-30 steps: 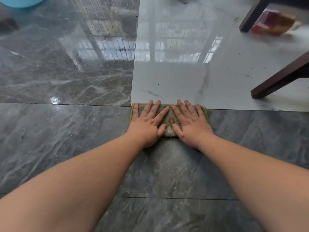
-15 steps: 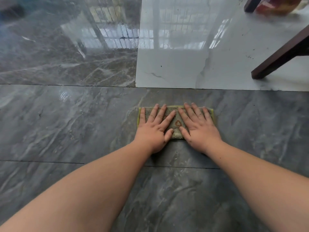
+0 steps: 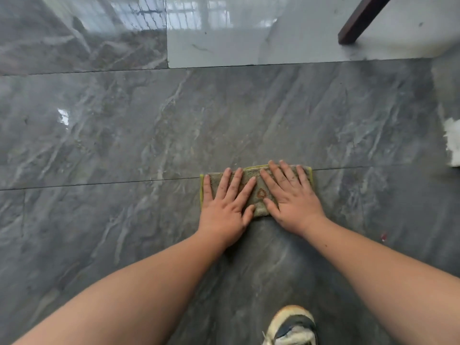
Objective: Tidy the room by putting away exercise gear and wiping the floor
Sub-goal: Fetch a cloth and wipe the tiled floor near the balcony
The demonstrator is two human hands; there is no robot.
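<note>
A small grey-green cloth [image 3: 257, 192] with a yellow edge and an orange mark lies flat on the dark grey marble floor [image 3: 149, 125], across a tile joint. My left hand [image 3: 225, 205] presses flat on its left half with the fingers spread. My right hand [image 3: 291, 197] lies flat on its right half, fingers also apart. Neither hand curls around the cloth. Both bare forearms reach in from the bottom of the view. No exercise gear is in sight.
A glossy white tile [image 3: 224, 46] lies further ahead, with a dark wooden furniture leg [image 3: 358, 21] standing on it at the upper right. My shoe [image 3: 292, 324] is on the floor below my hands. A white patch [image 3: 451, 140] shows at the right edge.
Both hands have dragged the cloth back towards me, from the white tile's edge to a whole tile nearer. My shoe has come into view.
</note>
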